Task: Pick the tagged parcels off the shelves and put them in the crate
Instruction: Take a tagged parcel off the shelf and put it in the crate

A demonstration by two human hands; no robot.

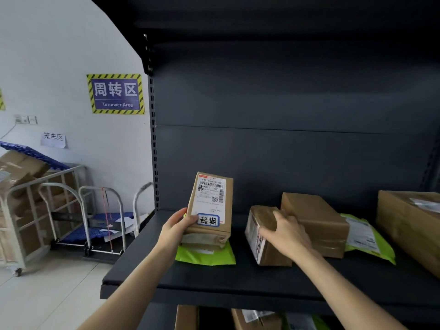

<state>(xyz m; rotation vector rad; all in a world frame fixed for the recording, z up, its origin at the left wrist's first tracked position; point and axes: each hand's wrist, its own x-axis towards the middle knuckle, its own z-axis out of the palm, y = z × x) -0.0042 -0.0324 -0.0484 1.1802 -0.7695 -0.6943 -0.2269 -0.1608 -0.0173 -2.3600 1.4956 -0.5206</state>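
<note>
Both forearms reach up and forward from the bottom edge over the lip of the dark grey metal shelf [190, 282]. The left hand [177, 226] is clamped on the tagged parcel [210, 206], a brown cardboard packet with a white shipping label. The thumb lies across its face beside the blue-bordered handwritten tag and the fingers are wrapped behind. The parcel is tipped up, its long axis running from near end to far end, label side to the camera, tag at the near end. Its low end sits over a lime-green plastic mailer [206, 256]; touching or just clear, can't tell.

The right hand [284, 232] lies palm down, gripping a small taped brown box [264, 234], fingers curved over its top, thumb at the near edge. Right behind, touching it, is a medium brown box [314, 222], then a second green mailer [366, 236], then a large brown carton [409, 225] at the right edge.

That's four brown parcels and two green mailers on this shelf, with one tag showing.

Far left, steel trolleys [102, 217] stand beneath a purple "Turnover Area" sign [116, 94].
</note>
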